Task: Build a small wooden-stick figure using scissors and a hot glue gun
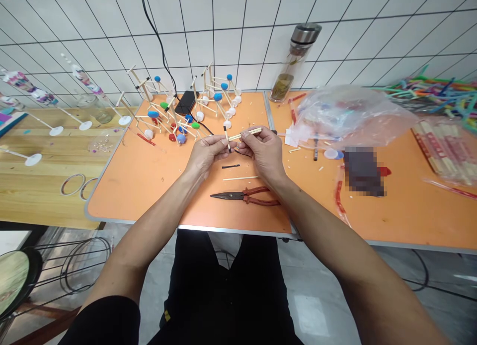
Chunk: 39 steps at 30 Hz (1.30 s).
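Above the orange table (149, 206), my two hands meet over short wooden sticks. My left hand (204, 156) pinches a short stick with black bands at its ends (227, 138), held nearly upright. In my right hand (266, 151), thumb and fingers close on pale wooden sticks (254, 132) that reach left to the banded stick; whether they are joined there, I cannot tell. Below the hands lie a small black strip (231, 166) and a thin loose stick (238, 178). Long-nose pliers (233, 196) with red handles rest nearer me, partly behind my right forearm.
Stick figures with coloured bottle caps (152, 115) stand behind my hands, near a phone (187, 102). A tea bottle (285, 79), a plastic bag (346, 116), packed chopsticks (447, 151) and colourful pipe cleaners (439, 96) are right. A wooden table (44, 186) adjoins left.
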Tool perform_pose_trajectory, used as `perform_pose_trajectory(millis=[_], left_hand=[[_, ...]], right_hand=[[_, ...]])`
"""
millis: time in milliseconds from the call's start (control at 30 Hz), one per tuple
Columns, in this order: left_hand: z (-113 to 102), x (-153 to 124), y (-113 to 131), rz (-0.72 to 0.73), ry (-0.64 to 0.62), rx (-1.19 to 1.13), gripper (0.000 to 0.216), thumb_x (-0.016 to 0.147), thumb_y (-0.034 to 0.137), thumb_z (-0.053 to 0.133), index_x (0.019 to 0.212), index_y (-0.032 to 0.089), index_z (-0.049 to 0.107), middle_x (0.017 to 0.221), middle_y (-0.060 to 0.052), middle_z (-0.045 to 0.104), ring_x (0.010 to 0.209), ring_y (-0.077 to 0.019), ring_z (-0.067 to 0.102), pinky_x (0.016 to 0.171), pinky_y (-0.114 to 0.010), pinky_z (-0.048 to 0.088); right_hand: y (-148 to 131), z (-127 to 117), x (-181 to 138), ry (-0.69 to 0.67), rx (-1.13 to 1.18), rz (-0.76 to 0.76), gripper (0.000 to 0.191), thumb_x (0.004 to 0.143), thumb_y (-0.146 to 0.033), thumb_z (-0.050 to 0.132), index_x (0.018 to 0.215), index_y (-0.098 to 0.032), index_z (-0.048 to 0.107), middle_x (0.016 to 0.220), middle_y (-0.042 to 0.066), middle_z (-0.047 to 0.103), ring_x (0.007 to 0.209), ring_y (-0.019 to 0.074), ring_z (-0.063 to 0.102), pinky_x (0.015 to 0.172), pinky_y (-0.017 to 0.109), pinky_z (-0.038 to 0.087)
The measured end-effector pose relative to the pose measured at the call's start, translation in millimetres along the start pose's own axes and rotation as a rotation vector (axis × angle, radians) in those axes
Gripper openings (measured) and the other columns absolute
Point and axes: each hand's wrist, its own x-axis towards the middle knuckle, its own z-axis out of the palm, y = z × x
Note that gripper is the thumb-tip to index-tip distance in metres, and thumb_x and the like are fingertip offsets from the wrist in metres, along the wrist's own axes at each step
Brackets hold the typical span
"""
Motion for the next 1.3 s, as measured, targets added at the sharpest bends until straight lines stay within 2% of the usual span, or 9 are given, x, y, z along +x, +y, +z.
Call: perform_pose_trajectory(millis=[633, 833, 933, 1033, 1167, 1300], left_hand=[[1, 0, 2, 0.008, 0.021, -0.003, 0.04, 0.069, 0.036, 0.108, 0.092, 0.016, 0.083, 0.089, -0.007, 0.088, 0.075, -0.0144, 0.08, 0.072, -0.022, 0.062], [2, -1, 1, 0.011, 0.01, 0.016, 0.04, 0.069, 0.039, 0.107, 0.091, 0.016, 0.083, 0.092, -0.009, 0.089, 0.076, -0.014, 0.08, 0.073, -0.022, 0.062], [0, -1, 3, 0.015, 0.02, 0.03, 0.038, 0.072, 0.039, 0.106, 0.092, 0.017, 0.082, 0.09, -0.007, 0.088, 0.075, -0.0134, 0.079, 0.071, -0.021, 0.061], [-3, 1, 8, 0.02, 0.052, 0.043, 0.035, 0.075, 0.038, 0.103, 0.092, 0.017, 0.08, 0.088, -0.006, 0.086, 0.071, -0.0126, 0.077, 0.068, -0.021, 0.058], [-8, 4, 14, 0.007, 0.06, 0.061, 0.035, 0.075, 0.038, 0.103, 0.091, 0.017, 0.08, 0.085, -0.005, 0.084, 0.069, -0.0118, 0.074, 0.065, -0.021, 0.055], [-10, 5, 15, 0.007, 0.031, 0.082, 0.036, 0.074, 0.039, 0.104, 0.089, 0.017, 0.081, 0.083, -0.004, 0.082, 0.066, -0.0102, 0.07, 0.062, -0.02, 0.051]], right_hand=[[1, 3, -2, -0.005, 0.04, -0.018, 0.061, 0.067, -0.071, 0.104, 0.091, -0.024, 0.072, 0.075, -0.006, 0.073, 0.066, 0.0105, 0.073, 0.067, 0.023, 0.065], [-1, 3, -1, -0.019, 0.001, -0.015, 0.061, 0.069, -0.073, 0.102, 0.093, -0.025, 0.072, 0.079, -0.004, 0.075, 0.071, 0.0121, 0.075, 0.069, 0.024, 0.066], [-9, -2, 1, -0.019, -0.019, -0.024, 0.06, 0.068, -0.071, 0.103, 0.091, -0.026, 0.073, 0.085, -0.003, 0.078, 0.08, 0.0139, 0.078, 0.07, 0.023, 0.063], [-21, -12, 3, -0.105, -0.102, -0.036, 0.054, 0.073, -0.068, 0.103, 0.09, -0.025, 0.074, 0.09, 0.001, 0.082, 0.085, 0.0165, 0.078, 0.073, 0.025, 0.062], [-33, -23, 4, -0.316, -0.331, -0.088, 0.048, 0.088, -0.067, 0.093, 0.083, -0.023, 0.074, 0.077, 0.001, 0.077, 0.068, 0.0151, 0.066, 0.066, 0.028, 0.053], [-30, -25, 3, -0.408, -0.6, -0.173, 0.039, 0.104, -0.051, 0.078, 0.078, -0.022, 0.076, 0.073, 0.0, 0.072, 0.067, 0.0159, 0.065, 0.066, 0.03, 0.046]])
